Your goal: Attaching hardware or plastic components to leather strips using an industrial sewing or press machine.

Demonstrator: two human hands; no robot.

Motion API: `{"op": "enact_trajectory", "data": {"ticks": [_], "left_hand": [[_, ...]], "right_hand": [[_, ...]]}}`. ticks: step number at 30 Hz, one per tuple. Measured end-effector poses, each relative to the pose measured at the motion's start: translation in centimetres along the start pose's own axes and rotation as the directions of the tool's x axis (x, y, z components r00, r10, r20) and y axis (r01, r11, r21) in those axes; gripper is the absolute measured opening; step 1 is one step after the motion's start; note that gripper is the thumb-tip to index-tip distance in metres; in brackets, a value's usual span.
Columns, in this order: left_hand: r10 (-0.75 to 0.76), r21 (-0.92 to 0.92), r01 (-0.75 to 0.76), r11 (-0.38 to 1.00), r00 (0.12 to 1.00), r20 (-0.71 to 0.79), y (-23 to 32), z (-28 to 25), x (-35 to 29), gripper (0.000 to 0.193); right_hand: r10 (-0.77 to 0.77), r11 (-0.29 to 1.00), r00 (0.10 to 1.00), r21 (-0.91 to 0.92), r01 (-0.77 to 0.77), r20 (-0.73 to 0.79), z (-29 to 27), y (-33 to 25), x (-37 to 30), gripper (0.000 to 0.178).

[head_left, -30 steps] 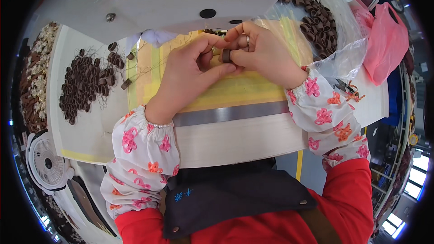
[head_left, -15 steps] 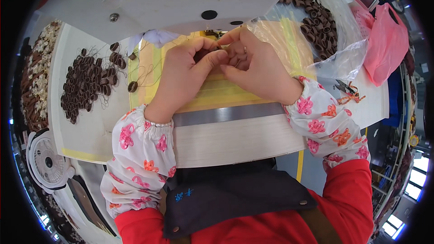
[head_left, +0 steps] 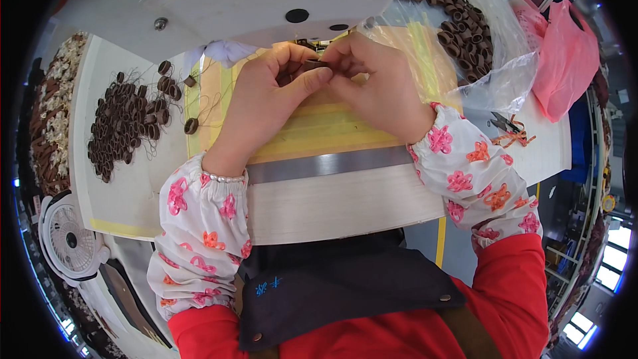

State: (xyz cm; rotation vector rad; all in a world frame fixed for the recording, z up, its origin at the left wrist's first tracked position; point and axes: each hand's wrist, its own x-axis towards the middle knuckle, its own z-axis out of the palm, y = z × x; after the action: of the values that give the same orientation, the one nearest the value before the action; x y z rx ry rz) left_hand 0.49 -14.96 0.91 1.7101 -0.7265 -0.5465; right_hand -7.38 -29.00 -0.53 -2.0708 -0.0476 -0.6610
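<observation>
Close together below the pale machine body (head_left: 226, 10), my two hands meet over a yellow-taped work surface (head_left: 319, 139). A small brown loop (head_left: 315, 64) of band-like material shows between the fingertips. My left hand (head_left: 269, 93) is closed, its thumb and bent fingers pinching the loop from the left. My right hand (head_left: 382, 83) pinches at the loop's right end, its other fingers curled. Part of the loop is hidden by the fingers. Left of my left hand, a single brown loop (head_left: 191, 125) with loose threads lies on the table.
A heap of brown loops with thread tails (head_left: 126, 123) covers the table's left part. More loops (head_left: 468, 40) lie in clear plastic at the right. Beyond stand a pink bag (head_left: 565, 60) and small dark scissors (head_left: 504, 122) with an orange tie. A white fan (head_left: 70, 236) sits lower left.
Both hands have shifted slightly left, and the fingers have turned. The brown loop now shows more plainly between the fingertips. The whole view has moved a little.
</observation>
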Motion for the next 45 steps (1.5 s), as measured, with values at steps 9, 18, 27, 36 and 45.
{"op": "enact_trajectory", "data": {"ticks": [9,18,27,36,45], "left_hand": [[0.042,0.209,-0.045,0.977,0.999,0.017,-0.7,-0.3,0.0,0.022],[0.145,0.374,-0.115,0.92,0.988,-0.052,-1.2,0.1,0.8,0.017],[0.048,0.279,0.008,0.96,0.98,-0.193,-1.6,0.8,1.8,0.021],[-0.057,0.239,0.11,0.965,0.974,-0.218,-1.3,0.7,1.9,0.024],[-0.085,0.349,0.146,0.926,0.979,-0.186,-1.0,0.3,2.2,0.028]], "right_hand": [[-0.162,0.986,0.987,-0.051,0.161,-0.017,-0.1,0.4,0.4,0.011],[0.096,0.99,0.994,-0.11,-0.09,0.049,-0.3,0.9,0.8,0.012],[-0.071,0.957,0.997,-0.279,0.074,0.022,-0.7,1.9,1.2,0.007],[-0.133,0.956,0.991,-0.268,0.124,-0.015,-0.4,2.3,1.3,0.007],[-0.029,0.924,0.994,-0.376,0.066,0.103,-1.2,1.4,1.9,0.012]]}}
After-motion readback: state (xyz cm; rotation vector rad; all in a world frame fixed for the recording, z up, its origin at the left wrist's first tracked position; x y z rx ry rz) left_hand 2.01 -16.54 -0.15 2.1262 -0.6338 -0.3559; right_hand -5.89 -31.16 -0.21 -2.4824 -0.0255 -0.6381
